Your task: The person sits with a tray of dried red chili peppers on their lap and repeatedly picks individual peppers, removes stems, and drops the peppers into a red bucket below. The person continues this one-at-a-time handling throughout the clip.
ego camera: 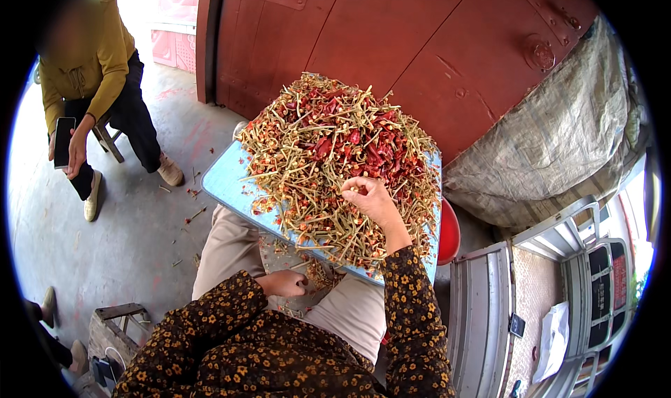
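A large heap of dried red chili peppers and loose pale stems (pixel 314 188) covers most of a light blue tabletop (pixel 230 172) above my knees. Redder pods (pixel 375 154) show in the upper middle of the heap; the nearer side is mostly stems. My right hand (pixel 372 199) is over the heap, thumb and forefinger curled toward each other. Whether a stem is between them is too small to tell. Below the table's near edge, my left hand (pixel 284 283) is low between my thighs with its fingers curled; its palm is hidden. Stem scraps (pixel 320 275) lie below, beside it.
A red wooden door (pixel 367 41) stands behind the table. On the left a seated person (pixel 86 83) holds a phone (pixel 64 142). A woven sheet (pixel 545 120) and a metal truck bed (pixel 482 314) are at right. At lower left is a wooden stool (pixel 112 324), near another person's feet (pixel 78 356).
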Motion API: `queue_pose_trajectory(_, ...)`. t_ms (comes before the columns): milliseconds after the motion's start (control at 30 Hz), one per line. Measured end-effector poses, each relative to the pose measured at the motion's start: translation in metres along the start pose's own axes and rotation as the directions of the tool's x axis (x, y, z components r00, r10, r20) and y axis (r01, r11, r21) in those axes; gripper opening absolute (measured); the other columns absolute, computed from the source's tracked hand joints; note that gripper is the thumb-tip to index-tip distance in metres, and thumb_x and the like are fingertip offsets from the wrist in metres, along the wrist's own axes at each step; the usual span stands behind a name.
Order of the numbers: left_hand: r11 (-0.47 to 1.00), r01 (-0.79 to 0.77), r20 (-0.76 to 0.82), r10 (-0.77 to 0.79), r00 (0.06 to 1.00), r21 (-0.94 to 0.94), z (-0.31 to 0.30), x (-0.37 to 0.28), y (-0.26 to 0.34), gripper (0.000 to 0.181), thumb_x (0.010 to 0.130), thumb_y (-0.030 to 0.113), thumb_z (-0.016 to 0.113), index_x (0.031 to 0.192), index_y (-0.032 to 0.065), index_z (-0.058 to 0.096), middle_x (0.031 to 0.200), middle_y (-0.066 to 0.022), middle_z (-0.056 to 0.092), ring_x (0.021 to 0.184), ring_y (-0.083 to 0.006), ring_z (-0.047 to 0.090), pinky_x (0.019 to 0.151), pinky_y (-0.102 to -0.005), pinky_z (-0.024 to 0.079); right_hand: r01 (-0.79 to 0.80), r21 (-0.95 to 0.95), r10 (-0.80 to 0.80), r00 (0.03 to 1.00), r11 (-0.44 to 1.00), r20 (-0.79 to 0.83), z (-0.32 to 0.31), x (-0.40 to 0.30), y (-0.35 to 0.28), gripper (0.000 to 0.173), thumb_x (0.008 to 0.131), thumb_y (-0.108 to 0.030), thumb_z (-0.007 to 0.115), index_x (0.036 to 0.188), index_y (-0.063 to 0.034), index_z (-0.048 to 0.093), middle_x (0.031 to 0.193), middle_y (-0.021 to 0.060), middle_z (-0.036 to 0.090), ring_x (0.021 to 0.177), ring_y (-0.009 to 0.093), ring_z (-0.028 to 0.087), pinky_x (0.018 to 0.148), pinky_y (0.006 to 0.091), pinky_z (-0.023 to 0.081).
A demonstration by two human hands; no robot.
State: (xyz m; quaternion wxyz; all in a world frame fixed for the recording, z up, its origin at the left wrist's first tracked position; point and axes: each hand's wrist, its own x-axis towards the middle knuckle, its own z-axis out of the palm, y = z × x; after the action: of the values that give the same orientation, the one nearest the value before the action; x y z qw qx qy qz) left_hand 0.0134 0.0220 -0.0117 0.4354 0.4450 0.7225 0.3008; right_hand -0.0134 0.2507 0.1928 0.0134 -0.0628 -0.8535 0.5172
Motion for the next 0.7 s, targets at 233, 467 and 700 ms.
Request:
queue_pose_trajectory(233, 1.0, 0.013, 0.021, -0.014, 1.0, 0.023, -0.001, 0.002, -0.001, 0.047, 0.082, 0.038, 0.056, 0.116, 0.0061, 0.057, 0.104, -0.0161, 0.064, 0.096, -0.029, 0.061, 0.082, -0.0359, 0.047, 0.146, -0.679, -0.073, 0.988, 0.719, 0.135, 0.021, 0.006, -0.014, 0.02, 0.075, -0.021, 0.063, 0.094, -0.0136, 0.066, 0.084, 0.0082, 0.065, 0.08, 0.026, 0.062, 0.069, 0.0396, 0.049)
queue_pose_trajectory(467, 0.999, -0.01, 0.012, 0.009, 1.0, 0.036, 0.004, 0.007, -0.011, 0.046, 0.082, 0.038, 0.056, 0.116, 0.007, 0.057, 0.105, -0.0164, 0.063, 0.098, -0.0295, 0.06, 0.083, -0.0364, 0.046, 0.055, -0.479, -0.073, 0.997, 0.876, -0.017, 0.009, 0.0, -0.012, 0.017, 0.077, -0.019, 0.063, 0.09, -0.0088, 0.064, 0.074, 0.0074, 0.062, 0.068, 0.02, 0.058, 0.064, 0.034, 0.047)
queue_pose_trajectory(700, 1.0, 0.0, 0.032, 0.0, 0.999, 0.019, -0.005, -0.003, 0.005, 0.047, 0.081, 0.037, 0.055, 0.118, 0.0078, 0.056, 0.108, -0.0184, 0.061, 0.099, -0.0323, 0.058, 0.084, -0.0394, 0.045, -0.032, -0.165, -0.012, 0.965, 0.986, -0.26, -0.023, -0.043, -0.02, 0.009, 0.077, -0.009, 0.066, 0.084, -0.0031, 0.063, 0.062, -0.0034, 0.051, 0.056, 0.004, 0.042, 0.051, 0.0221, 0.035)
